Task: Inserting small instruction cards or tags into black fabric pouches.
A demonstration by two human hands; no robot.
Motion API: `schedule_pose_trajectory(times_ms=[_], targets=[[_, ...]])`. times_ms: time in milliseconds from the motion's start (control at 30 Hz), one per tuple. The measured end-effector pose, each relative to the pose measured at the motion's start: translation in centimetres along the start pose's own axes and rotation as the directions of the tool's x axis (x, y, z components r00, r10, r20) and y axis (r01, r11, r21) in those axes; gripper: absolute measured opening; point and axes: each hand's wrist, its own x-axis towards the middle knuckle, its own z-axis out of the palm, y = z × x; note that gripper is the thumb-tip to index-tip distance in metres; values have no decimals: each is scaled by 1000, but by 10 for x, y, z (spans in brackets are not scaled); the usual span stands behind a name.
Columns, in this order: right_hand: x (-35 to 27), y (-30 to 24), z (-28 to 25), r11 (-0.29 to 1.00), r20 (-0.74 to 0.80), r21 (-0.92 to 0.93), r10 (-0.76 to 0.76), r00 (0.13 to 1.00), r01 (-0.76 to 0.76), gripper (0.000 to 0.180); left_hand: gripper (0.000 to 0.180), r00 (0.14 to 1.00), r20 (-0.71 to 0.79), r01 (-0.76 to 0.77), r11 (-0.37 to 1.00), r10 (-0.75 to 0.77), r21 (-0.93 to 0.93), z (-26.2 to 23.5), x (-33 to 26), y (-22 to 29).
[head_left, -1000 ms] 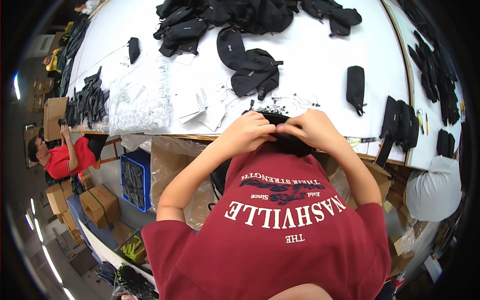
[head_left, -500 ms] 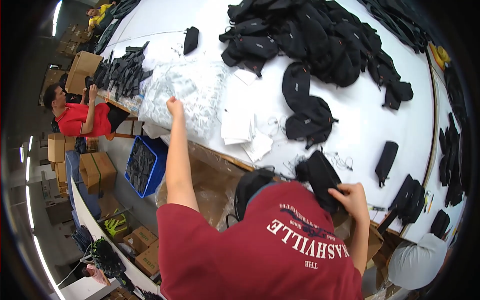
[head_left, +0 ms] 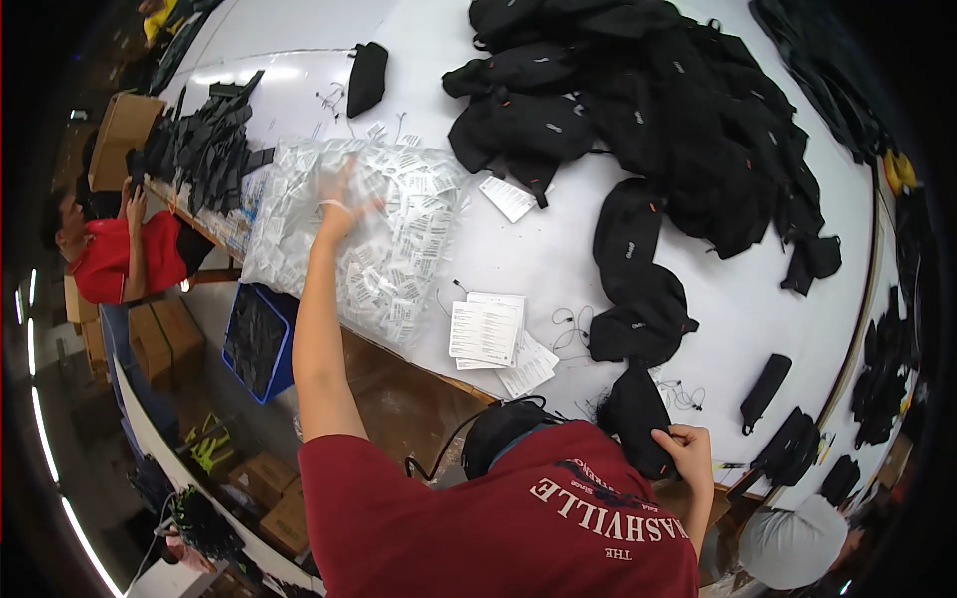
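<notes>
My left hand (head_left: pixel 347 207) reaches over a clear plastic bag (head_left: pixel 409 269) full of small white printed labels. Its fingers are spread and slightly blurred; whether they lie on the bag or dip into it I cannot make out. Close to my body, my right hand (head_left: pixel 686 450) grips the edge of a small black fabric pouch (head_left: pixel 636 411) between thumb and fingers. The pouch's lower end is partly hidden by my shoulder. Beside it lie thin black string loops (head_left: pixel 681 396). A stack of white printed cards (head_left: pixel 486 331) rests between the bag and the pouches.
A large heap of black pouches (head_left: pixel 648 110) covers the table's far side. Black strips (head_left: pixel 204 140) lie at far left, near a co-worker in a red shirt (head_left: pixel 130 259). A blue crate (head_left: pixel 261 339) stands on the floor. At right are more pouches (head_left: pixel 766 394).
My left hand has gone from closed to spread fingers over the label bag. The whole view has shifted. My right hand still holds the black pouch near my body.
</notes>
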Motion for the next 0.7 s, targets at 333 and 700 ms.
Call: schedule_pose_trajectory(times_ms=[333, 700], targets=[[30, -25, 13, 999, 75, -9, 42, 996, -42, 41, 56, 911, -35, 412, 898, -411, 156, 14, -26, -28], [27, 26, 7, 997, 48, 48, -54, 997, 52, 38, 54, 571, -294, 574, 629, -767, -525, -56, -43, -32]])
